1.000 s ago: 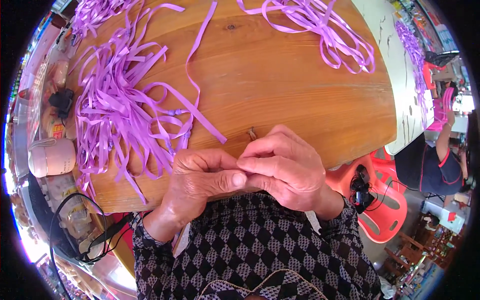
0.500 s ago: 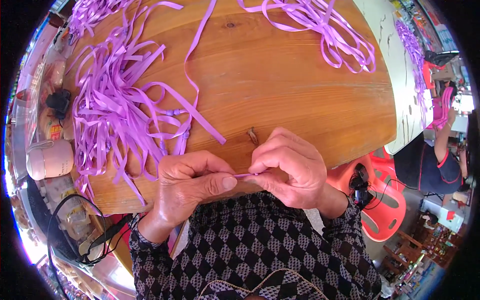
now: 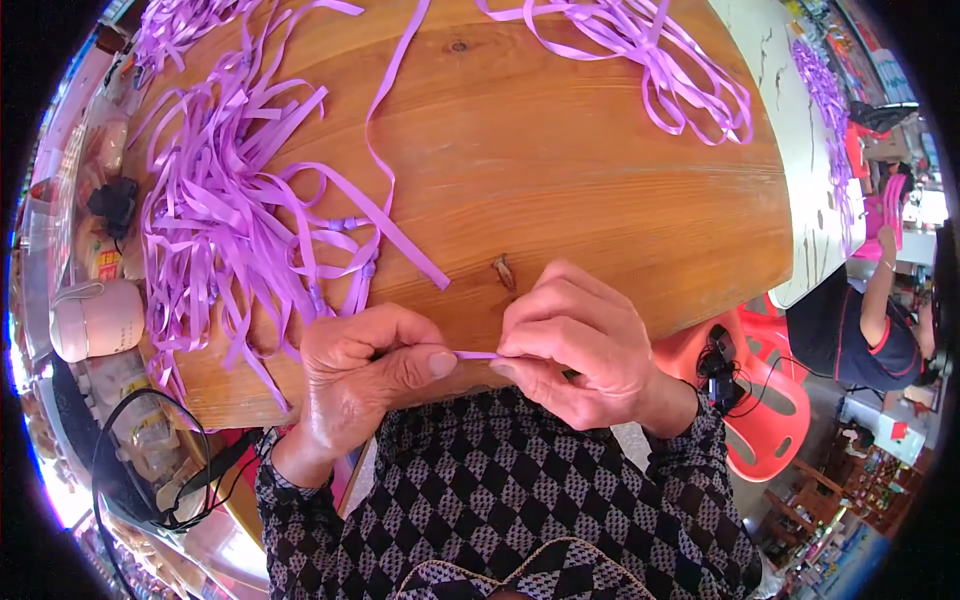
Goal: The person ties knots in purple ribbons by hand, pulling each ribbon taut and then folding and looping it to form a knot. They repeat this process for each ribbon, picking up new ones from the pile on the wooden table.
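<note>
A short stretch of purple ribbon (image 3: pixel 476 355) runs taut between my two hands, just above the near edge of the wooden table (image 3: pixel 560 160). My left hand (image 3: pixel 368 368) pinches one end between thumb and curled fingers. The other end sits in the fingertips of my right hand (image 3: pixel 580 345), with the rest of that ribbon hidden by the fingers. Close to my left hand, a heap of purple ribbons (image 3: pixel 225 200) lies tangled, some tied with small knots or blue-violet bits. A looped bundle of purple ribbon (image 3: pixel 655 55) rests at the far right.
At the left edge stand a pinkish round container (image 3: pixel 98 320) and black cables (image 3: pixel 150 400). An orange-red plastic chair (image 3: pixel 765 425) is at the right. Beyond the table, a white surface (image 3: pixel 770 90) holds more ribbons (image 3: pixel 825 100). Another person (image 3: pixel 865 330) is at far right.
My hands have drawn slightly apart, the left one moving left, so more ribbon shows between them. The person at the right has shifted an arm.
</note>
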The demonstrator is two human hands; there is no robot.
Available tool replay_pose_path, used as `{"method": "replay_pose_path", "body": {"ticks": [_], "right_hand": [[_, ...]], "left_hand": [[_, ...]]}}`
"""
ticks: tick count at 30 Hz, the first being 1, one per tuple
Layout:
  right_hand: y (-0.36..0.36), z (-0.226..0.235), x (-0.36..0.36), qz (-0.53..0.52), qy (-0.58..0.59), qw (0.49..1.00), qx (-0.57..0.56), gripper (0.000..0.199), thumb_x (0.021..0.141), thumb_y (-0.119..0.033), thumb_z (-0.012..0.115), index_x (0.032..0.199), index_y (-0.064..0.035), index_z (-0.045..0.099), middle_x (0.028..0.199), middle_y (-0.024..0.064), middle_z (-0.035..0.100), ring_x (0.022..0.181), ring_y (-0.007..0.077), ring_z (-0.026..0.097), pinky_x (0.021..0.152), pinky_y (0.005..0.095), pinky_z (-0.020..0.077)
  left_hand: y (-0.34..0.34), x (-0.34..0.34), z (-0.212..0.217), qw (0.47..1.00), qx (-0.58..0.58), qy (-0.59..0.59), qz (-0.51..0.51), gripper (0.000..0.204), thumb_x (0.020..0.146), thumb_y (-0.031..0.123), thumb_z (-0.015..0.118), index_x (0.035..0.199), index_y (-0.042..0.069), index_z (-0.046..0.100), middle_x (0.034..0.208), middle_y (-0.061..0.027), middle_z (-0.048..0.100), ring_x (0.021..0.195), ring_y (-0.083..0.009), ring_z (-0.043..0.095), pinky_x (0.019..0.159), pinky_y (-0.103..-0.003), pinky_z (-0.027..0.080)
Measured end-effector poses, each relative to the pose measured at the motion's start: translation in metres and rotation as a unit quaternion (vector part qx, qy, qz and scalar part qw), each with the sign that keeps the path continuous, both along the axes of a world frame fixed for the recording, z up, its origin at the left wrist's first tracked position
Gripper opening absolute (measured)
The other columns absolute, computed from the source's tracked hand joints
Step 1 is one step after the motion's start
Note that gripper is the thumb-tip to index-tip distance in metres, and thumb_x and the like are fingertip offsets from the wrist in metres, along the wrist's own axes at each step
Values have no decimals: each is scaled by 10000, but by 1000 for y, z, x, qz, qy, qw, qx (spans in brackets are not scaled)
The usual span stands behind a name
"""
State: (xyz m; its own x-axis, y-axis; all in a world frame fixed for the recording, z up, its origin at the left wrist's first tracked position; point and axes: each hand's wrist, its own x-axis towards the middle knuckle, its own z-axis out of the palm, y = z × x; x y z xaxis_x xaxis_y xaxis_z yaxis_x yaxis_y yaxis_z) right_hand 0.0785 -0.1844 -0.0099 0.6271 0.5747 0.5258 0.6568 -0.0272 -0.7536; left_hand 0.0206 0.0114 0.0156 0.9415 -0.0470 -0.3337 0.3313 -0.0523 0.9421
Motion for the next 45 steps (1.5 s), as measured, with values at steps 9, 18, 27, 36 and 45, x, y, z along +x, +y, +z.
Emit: {"method": "replay_pose_path", "body": {"ticks": [9, 18, 27, 36, 45], "right_hand": [[-6, 1, 1, 1, 62, 998, -5, 230, 643, -38, 729, 827, -12, 594, 781, 87, 584, 625, 216, 516, 543, 298, 399], [5, -5, -3, 21, -14, 999, -33, 187, 650, -34, 715, 782, -10, 586, 646, 76, 524, 551, 233, 481, 485, 327, 363], [-1, 7, -20, 119, -17, 992, -32, 183, 592, 72, 629, 647, -36, 493, 520, 36, 401, 428, 210, 357, 424, 336, 255], [25, 33, 13, 62, 140, 988, -28, 213, 789, -56, 597, 991, 10, 588, 840, 101, 606, 729, 178, 559, 655, 282, 439], [58, 62, 45, 162, 247, 955, -26, 194, 734, -69, 676, 911, 1, 641, 817, 53, 636, 716, 91, 558, 638, 232, 445]], "left_hand": [[2, -7, -3, 999, 3, -7, 42, 147, 741, 117, 707, 754, -7, 628, 659, 15, 586, 593, -34, 485, 529, -180, 392], [2, -8, 0, 999, -4, -27, 36, 140, 739, 104, 706, 745, -12, 628, 652, 19, 585, 584, -37, 487, 522, -185, 393], [18, -24, -9, 984, 79, -130, -96, 150, 730, 122, 706, 700, 9, 612, 585, -47, 557, 513, -112, 526, 467, -245, 391], [12, -12, 20, 959, -149, -203, 134, 180, 846, 192, 593, 818, 18, 553, 604, -16, 527, 512, -101, 471, 476, -221, 359], [75, 22, 87, 810, -503, -294, 70, 216, 952, 218, 368, 822, 50, 408, 507, 20, 289, 428, -68, 221, 435, -225, 178]]}}
